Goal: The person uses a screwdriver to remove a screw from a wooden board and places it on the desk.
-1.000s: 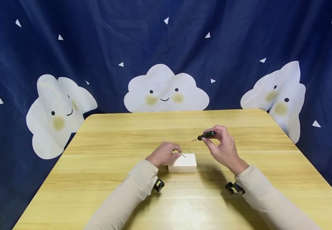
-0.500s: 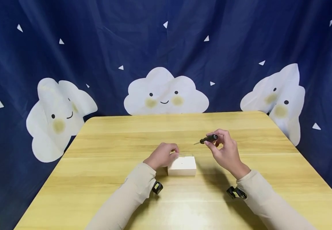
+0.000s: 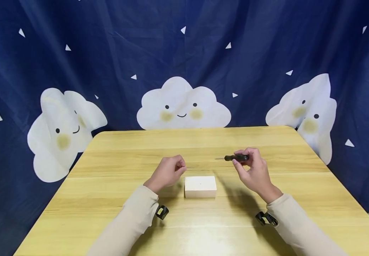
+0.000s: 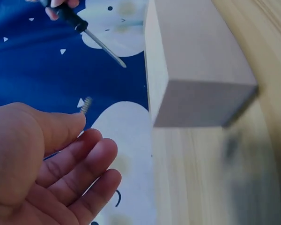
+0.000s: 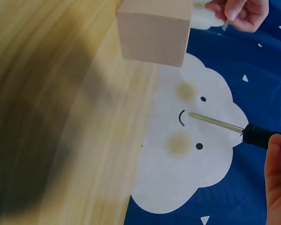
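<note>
My left hand [image 3: 166,172] is raised just beyond the left back corner of a pale wooden block [image 3: 200,192]. Its thumb and forefinger pinch a small screw [image 4: 86,105], whose threaded end sticks out past the fingertips. The block lies flat on the table, with a small dark dot in the middle of its top face. To the right of the block, my right hand [image 3: 255,172] holds a screwdriver [image 3: 236,157] by its black handle, between thumb and fingers. The metal shaft [image 5: 218,123] points left and is clear of the block.
The light wood-grain table [image 3: 114,199] extends around the block on all sides. Behind it hangs a dark blue curtain [image 3: 184,53] with white clouds and small triangles. A black wrist strap [image 3: 162,212] sits at each sleeve cuff.
My left hand has drawn back from the block's top to the left, taking the screw with it. My right hand has shifted slightly right, and the screwdriver has turned more level.
</note>
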`<state>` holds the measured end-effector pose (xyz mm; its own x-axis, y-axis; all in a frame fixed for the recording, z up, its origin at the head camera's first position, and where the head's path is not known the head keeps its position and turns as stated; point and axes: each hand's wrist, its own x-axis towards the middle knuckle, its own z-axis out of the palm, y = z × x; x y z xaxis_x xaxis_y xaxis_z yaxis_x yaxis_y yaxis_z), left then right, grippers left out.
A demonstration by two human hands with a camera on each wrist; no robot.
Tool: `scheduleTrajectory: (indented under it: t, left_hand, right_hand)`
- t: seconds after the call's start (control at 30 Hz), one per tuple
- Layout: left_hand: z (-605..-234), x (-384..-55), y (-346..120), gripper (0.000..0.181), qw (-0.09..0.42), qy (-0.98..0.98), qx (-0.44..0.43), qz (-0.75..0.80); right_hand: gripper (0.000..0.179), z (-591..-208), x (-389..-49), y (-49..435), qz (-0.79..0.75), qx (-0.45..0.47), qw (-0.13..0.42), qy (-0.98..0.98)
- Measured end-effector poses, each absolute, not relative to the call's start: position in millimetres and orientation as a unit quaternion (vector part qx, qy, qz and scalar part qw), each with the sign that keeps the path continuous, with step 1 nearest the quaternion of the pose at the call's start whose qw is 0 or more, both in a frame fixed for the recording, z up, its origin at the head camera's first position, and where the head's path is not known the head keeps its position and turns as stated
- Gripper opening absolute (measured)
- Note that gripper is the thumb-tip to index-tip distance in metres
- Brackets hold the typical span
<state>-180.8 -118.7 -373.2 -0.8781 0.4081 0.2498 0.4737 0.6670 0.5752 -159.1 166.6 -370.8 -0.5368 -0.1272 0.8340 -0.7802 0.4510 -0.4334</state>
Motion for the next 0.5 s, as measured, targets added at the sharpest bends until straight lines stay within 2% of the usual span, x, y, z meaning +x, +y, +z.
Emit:
scheduleTrajectory:
  t: [0.13,0.27,0.5]
  left_hand:
    - [-376,-178,-131,0.01,0.059,-0.908,-0.252,-0.329]
    - [-378,-174,-144,0.012,0.04,-0.91,-0.254,-0.324]
    - [-382,-170,-159,0.015,0.016,-0.922,-0.227,-0.313]
  right_hand:
    - [0.04,-357,-145,163,0.422,0.291,0.383,-0.768]
    - [0.039,-352,-140,162,0.405,0.289,0.393,-0.773]
    - [0.04,-374,-151,175,0.394,0.285,0.391,-0.782]
